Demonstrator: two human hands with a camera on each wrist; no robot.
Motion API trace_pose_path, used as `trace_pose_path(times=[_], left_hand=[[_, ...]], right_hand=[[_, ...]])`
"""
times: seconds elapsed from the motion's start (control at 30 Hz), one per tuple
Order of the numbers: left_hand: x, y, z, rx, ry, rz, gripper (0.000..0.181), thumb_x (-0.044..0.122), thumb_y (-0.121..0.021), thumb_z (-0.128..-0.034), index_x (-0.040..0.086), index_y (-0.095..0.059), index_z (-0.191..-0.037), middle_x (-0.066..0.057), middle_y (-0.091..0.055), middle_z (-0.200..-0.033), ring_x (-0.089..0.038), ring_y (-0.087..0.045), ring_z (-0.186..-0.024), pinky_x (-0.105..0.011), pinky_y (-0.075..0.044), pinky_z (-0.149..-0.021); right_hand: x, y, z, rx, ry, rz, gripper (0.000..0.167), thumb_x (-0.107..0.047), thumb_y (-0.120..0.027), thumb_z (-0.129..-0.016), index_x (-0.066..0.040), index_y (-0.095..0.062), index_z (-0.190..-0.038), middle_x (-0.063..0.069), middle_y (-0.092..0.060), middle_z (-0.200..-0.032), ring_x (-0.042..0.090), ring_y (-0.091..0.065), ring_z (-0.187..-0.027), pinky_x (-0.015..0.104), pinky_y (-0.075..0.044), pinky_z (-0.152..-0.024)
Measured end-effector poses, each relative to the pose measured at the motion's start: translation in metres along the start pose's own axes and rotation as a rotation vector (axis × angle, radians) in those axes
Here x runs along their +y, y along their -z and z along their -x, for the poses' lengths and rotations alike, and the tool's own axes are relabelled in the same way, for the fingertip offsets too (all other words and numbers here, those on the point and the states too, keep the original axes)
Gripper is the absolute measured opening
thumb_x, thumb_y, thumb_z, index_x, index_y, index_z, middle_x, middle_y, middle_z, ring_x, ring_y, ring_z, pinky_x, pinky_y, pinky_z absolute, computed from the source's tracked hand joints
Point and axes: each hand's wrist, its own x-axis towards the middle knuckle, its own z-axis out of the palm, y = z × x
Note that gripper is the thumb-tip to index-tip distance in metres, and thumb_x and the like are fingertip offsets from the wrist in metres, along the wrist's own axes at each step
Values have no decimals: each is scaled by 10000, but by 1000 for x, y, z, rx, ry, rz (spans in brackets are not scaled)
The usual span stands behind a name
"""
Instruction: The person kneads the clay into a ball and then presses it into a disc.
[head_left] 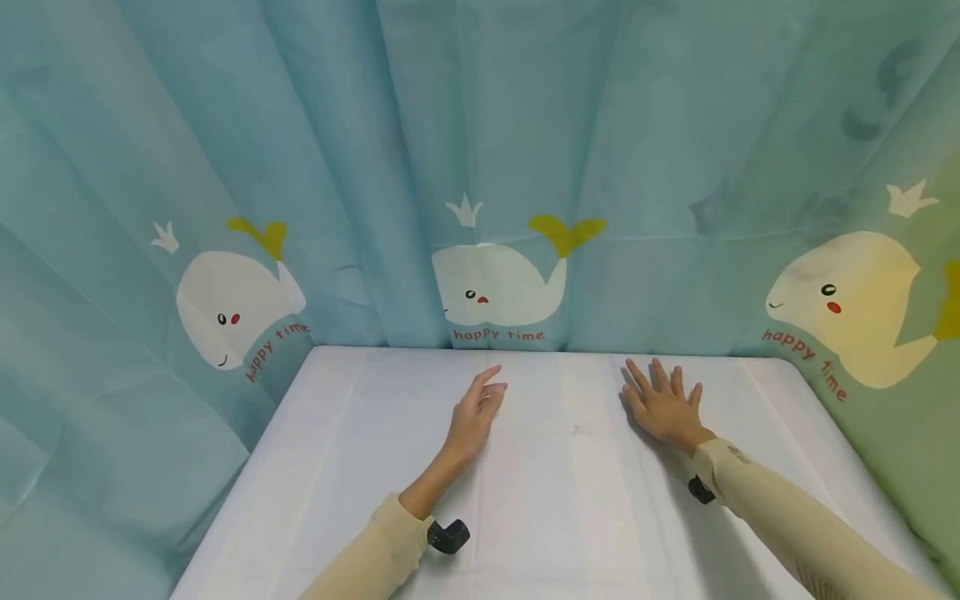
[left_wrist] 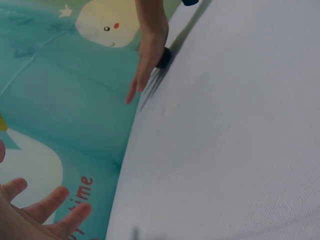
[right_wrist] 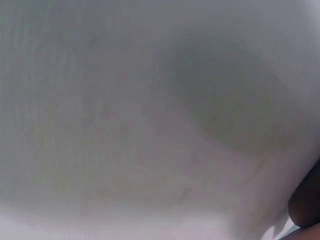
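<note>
My left hand (head_left: 471, 423) is held over the middle of the white table (head_left: 555, 500), its fingers relaxed, a little bent and holding nothing. In the left wrist view, the left fingers (left_wrist: 50, 210) are spread at the lower left corner. Farther right, my right hand (head_left: 664, 410) has its fingers spread, palm down, close to the table's far edge; whether it touches the cloth I cannot tell. The left wrist view also catches the right hand from the side, with nothing in it. Mostly blurred white surface fills the right wrist view, with dark fingers (right_wrist: 306, 202) at its lower right edge.
A blue-green curtain (head_left: 510, 125) with printed white whales hangs right behind the table and along both sides. Each wrist wears a small black device, one below the left wrist (head_left: 448, 537) and one by the right sleeve (head_left: 701, 490). A small mark (head_left: 576, 429) shows on the cloth.
</note>
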Motion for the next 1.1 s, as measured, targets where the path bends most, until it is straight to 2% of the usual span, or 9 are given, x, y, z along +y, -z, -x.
trace_pose_path(times=[0.1, 0.37, 0.53, 0.67, 0.83, 1.0, 1.1], left_hand=[[0, 1, -1, -6, 13, 10, 436, 181, -466, -1109, 46, -454, -1524, -222, -644, -1341, -401, -586, -1275, -590, -406, -1093], [-4, 8, -3, 22, 24, -5, 452, 320, -475, -1108, 161, -469, -1531, -170, -618, -1400, -371, -589, -1285, -578, -417, -1093], [-5, 14, -5, 28, -5, -21, 501, 347, -475, -1101, 145, -430, -1556, -167, -509, -1517, -422, -525, -1343, -597, -392, -1109], [-6, 18, -9, 57, 4, -36, 534, 347, -479, -1094, 125, -398, -1574, -135, -400, -1608, -462, -450, -1394, -615, -330, -1146], [-9, 22, -9, 72, -12, -38, 540, 316, -500, -1087, 114, -391, -1576, -120, -374, -1625, -464, -414, -1416, -623, -308, -1155], [-18, 27, -5, 89, -67, -163, 607, 330, -568, -1054, 119, -371, -1588, -179, -308, -1640, -397, -289, -1505, -619, -249, -1187], [-21, 31, -4, 102, -61, -222, 655, 361, -601, -1036, 133, -354, -1598, -211, -252, -1651, -399, -236, -1526, -647, -230, -1182]], right_hand=[[-3, -3, 0, -8, -7, 7, 708, -567, -272, -1076, -197, -130, -1663, 302, 22, -1671, 630, 122, -1461, 811, 172, -1040], [-10, -10, -4, -2, -18, -4, 736, -582, -319, -1062, -179, -158, -1657, 300, 25, -1671, 624, 133, -1462, 815, 190, -1023], [-9, -13, -9, -14, -30, 12, 762, -618, -296, -1053, -191, -130, -1663, 297, 43, -1672, 608, 159, -1464, 808, 213, -1015], [-6, -14, -12, -17, -33, 21, 800, -660, -294, -1033, -199, -123, -1664, 294, 46, -1673, 603, 162, -1466, 803, 221, -1014], [-3, -15, -12, -7, -35, 39, 832, -696, -284, -1015, -199, -128, -1663, 290, 39, -1675, 607, 146, -1467, 801, 221, -1016], [-2, -17, -11, 0, -28, 53, 840, -698, -298, -1010, -186, -150, -1659, 296, 18, -1673, 609, 135, -1468, 798, 221, -1019], [-3, -17, -11, 5, -24, 61, 838, -694, -307, -1010, -181, -163, -1657, 298, 3, -1673, 612, 122, -1469, 800, 215, -1022]])
